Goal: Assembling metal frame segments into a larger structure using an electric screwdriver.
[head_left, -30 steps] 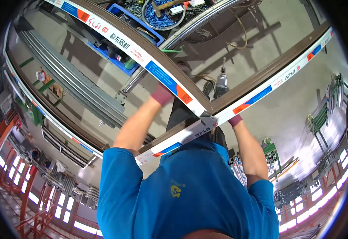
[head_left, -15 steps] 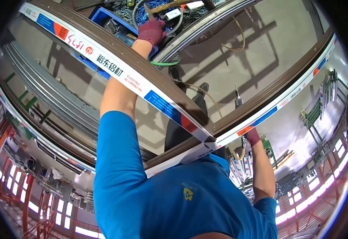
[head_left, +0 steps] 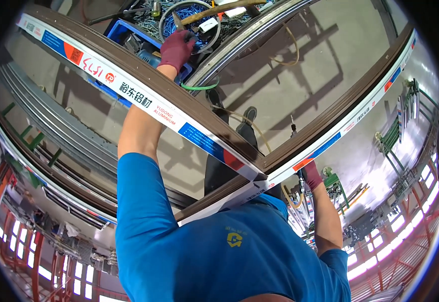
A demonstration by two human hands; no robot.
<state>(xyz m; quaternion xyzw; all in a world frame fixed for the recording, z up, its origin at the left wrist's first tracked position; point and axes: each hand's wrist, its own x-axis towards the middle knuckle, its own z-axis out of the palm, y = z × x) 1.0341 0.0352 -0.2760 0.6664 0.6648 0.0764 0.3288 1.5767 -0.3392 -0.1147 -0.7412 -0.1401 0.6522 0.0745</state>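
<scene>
My left hand (head_left: 177, 49), in a maroon glove, reaches over a brown frame bar (head_left: 144, 73) to a round bowl (head_left: 216, 42) of blue screws (head_left: 183, 14). Its fingers are drawn together at the bowl's near edge; whatever they pinch is too small to make out. A wooden-handled hammer (head_left: 214, 11) lies across the bowl. Behind the right-hand frame bar (head_left: 325, 123), my gloved right hand (head_left: 312, 174) grips an air drill (head_left: 293, 132). The bar hides most of the drill's body, while its thin bit points up beyond the bar.
Brown bars with printed film meet at a corner (head_left: 262, 173) close to my waist. Loose screws (head_left: 237, 25) surround the bowl. A blue tray (head_left: 121, 31) holds another tool. A yellowish hose (head_left: 296, 48) trails over the floor, and long grey profiles (head_left: 53, 118) lie at left.
The view has shifted slightly, moving the frame a little left in the picture. My left hand has stayed by the bowl, its fingers more drawn together. My right hand still holds the drill.
</scene>
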